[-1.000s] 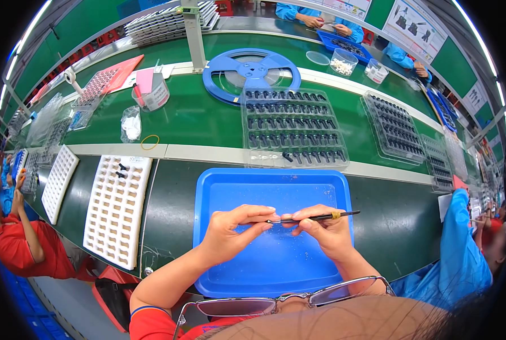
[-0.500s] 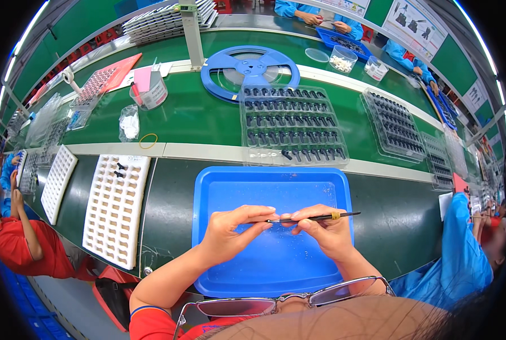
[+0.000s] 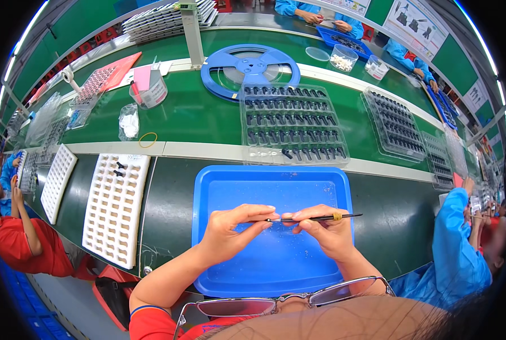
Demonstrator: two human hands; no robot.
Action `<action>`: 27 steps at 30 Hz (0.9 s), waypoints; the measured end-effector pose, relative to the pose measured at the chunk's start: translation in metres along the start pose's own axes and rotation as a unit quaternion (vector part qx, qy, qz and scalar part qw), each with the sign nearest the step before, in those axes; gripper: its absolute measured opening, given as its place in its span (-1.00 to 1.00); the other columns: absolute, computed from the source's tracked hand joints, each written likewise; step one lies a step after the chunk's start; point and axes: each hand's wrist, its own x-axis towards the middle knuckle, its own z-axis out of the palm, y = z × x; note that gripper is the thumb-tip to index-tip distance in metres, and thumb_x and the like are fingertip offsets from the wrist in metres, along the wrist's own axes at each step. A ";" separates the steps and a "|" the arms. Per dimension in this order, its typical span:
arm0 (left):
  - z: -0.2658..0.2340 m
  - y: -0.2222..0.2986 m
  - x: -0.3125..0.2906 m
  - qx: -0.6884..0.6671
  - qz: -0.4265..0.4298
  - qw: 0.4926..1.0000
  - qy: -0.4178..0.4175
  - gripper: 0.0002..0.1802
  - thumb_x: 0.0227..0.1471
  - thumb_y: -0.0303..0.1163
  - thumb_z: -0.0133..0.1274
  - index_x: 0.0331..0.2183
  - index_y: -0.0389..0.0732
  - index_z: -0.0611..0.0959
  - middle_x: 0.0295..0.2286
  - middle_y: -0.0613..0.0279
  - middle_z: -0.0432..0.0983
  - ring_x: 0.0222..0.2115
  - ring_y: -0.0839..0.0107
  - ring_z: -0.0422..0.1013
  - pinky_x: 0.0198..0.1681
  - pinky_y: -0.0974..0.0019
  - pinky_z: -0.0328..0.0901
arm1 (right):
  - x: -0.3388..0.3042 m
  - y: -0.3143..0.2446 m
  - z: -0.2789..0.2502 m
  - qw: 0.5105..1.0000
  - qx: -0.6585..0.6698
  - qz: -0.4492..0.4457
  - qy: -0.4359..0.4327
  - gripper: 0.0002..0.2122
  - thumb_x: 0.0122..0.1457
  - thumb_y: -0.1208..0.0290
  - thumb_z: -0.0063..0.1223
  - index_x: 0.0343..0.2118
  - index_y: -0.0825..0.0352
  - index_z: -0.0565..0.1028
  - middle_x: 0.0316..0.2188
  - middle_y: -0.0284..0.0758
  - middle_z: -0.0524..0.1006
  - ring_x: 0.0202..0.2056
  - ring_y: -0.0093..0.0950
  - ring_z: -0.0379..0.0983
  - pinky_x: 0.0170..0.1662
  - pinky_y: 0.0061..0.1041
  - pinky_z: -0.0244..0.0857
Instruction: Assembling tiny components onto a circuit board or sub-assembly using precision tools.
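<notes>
Right hand had its fingers clamped on a slim black-handled tool, above the blue tray. Left hand fingers pinched a small dark part, mostly hidden, at the tool's tip. White tray sat left on the tabletop.

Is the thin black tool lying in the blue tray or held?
Held: the right hand pinches the thin black tool over the blue tray, its dark end sticking out rightward.

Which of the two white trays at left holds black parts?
The white tray nearer the left hand: two black parts lie near its far end. The tray farther left shows none.
</notes>
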 end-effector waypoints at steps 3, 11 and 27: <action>0.000 0.002 0.000 0.007 -0.006 1.000 -0.002 -0.69 -0.04 -0.68 0.15 -0.17 -0.36 0.59 -0.26 0.03 0.60 -0.20 0.30 0.55 -0.11 0.35 0.46 | 0.000 0.001 -0.001 1.000 -0.006 0.003 0.005 -0.89 0.18 0.57 0.07 -0.27 0.46 0.53 -0.24 -0.03 0.57 -0.20 -0.26 0.56 -0.25 -0.39 0.52; 0.000 0.001 0.003 -0.002 -0.004 1.000 -0.010 -0.69 -0.03 -0.68 0.14 -0.16 -0.36 0.58 -0.27 0.04 0.60 -0.19 0.30 0.54 -0.10 0.35 0.45 | -0.001 -0.002 -0.001 0.998 0.026 -0.014 0.051 -0.88 0.19 0.53 0.06 -0.26 0.45 0.52 -0.25 -0.05 0.58 -0.22 -0.30 0.57 -0.26 -0.42 0.49; -0.001 0.000 0.002 0.015 -0.021 1.000 0.006 -0.66 -0.01 -0.69 0.11 -0.13 -0.37 0.53 -0.27 0.03 0.61 -0.20 0.32 0.54 -0.11 0.36 0.44 | 0.015 0.011 -0.023 0.943 -0.304 0.137 0.022 -0.89 0.17 0.53 0.09 -0.30 0.45 0.56 -0.38 -0.33 0.59 -0.33 -0.59 0.52 -0.23 -0.62 0.38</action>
